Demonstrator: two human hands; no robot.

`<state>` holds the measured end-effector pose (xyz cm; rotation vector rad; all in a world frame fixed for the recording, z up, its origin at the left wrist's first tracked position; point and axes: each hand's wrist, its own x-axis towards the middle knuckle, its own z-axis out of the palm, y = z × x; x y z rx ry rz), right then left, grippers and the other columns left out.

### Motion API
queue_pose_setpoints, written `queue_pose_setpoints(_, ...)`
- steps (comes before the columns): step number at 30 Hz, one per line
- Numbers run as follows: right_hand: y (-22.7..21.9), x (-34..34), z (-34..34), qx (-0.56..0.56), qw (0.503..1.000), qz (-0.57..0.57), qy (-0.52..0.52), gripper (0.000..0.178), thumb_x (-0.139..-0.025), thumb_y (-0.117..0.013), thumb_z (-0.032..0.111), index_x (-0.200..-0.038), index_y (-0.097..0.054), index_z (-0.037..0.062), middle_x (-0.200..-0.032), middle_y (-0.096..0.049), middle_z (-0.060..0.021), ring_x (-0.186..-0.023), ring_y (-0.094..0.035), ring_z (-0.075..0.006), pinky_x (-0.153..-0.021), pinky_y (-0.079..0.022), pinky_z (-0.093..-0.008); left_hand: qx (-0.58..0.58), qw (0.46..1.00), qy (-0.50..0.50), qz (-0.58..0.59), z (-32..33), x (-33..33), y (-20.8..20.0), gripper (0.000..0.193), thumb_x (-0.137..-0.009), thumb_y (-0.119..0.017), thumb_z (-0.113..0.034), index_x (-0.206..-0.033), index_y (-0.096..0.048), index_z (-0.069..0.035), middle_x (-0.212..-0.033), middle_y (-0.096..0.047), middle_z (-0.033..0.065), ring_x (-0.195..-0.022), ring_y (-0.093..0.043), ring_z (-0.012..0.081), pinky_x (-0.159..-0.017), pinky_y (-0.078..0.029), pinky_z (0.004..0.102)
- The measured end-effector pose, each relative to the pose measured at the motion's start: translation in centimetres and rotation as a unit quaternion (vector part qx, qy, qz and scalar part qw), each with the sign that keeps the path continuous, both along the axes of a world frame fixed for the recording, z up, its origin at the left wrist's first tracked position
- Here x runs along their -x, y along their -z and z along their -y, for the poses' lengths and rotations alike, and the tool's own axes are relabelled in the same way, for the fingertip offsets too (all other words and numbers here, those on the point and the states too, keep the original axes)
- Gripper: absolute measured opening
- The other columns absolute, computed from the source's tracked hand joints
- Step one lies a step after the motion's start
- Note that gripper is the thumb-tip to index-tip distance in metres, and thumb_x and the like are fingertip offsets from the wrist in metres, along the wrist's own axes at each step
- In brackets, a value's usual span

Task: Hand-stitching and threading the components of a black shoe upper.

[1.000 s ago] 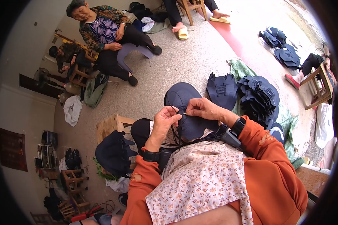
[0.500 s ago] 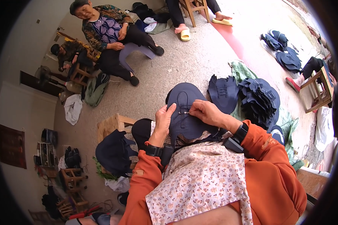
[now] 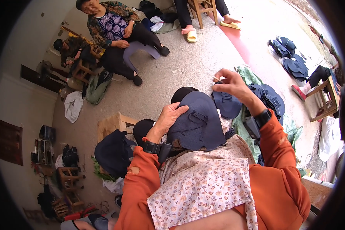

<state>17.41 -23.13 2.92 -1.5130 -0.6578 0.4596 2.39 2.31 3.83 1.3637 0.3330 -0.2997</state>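
A navy fabric piece with a rounded end and dark cord laced through its middle lies over my lap. My left hand grips its left edge, thumb on top and fingers underneath. My right hand is raised to the right, apart from the fabric. Between its thumb and fingers it pinches a thin, pale, pin-like tool, its exact kind too small to make out. A floral apron covers my lap under the piece.
Similar navy pieces are stacked on a green sack at my right. More dark fabric lies by a wooden stool at my left. A seated person is ahead; other people sit farther off.
My right hand has lifted away from the fabric, up and to the right, with the thin tool. The fabric piece has turned and shifted slightly in my left hand.
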Motion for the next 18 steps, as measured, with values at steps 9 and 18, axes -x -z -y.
queue_pose_setpoints(9,-1.9,-0.1,-4.6,0.125,0.990,0.043,-0.058,0.028,-0.076,-0.080,0.026,-0.079,-0.068,0.0008,-0.062,-0.054,0.0016,-0.060,-0.047,-0.0070,-0.052,-0.037,-0.0284,-0.491,0.820,0.020,0.293,-1.4,-0.4,-4.3,0.021,-0.082,-0.073,-0.014,-0.101,-0.069,-0.005,-0.095,-0.065,0.0030,-0.086,-0.059,0.0146,-0.074,-0.047,0.0269)
queue_pose_setpoints(18,2.7,5.2,-1.3,0.096,0.930,-0.355,-0.003,0.017,-0.093,-0.066,0.020,-0.086,-0.063,0.0048,-0.060,-0.048,0.0046,-0.039,-0.032,-0.0029,-0.035,-0.018,-0.0222,-0.523,0.798,-0.043,0.296,-0.4,2.0,-0.9,0.027,-0.084,-0.069,-0.012,-0.108,-0.062,-0.006,-0.108,-0.059,0.0094,-0.105,-0.055,0.0297,-0.092,-0.044,0.0386)
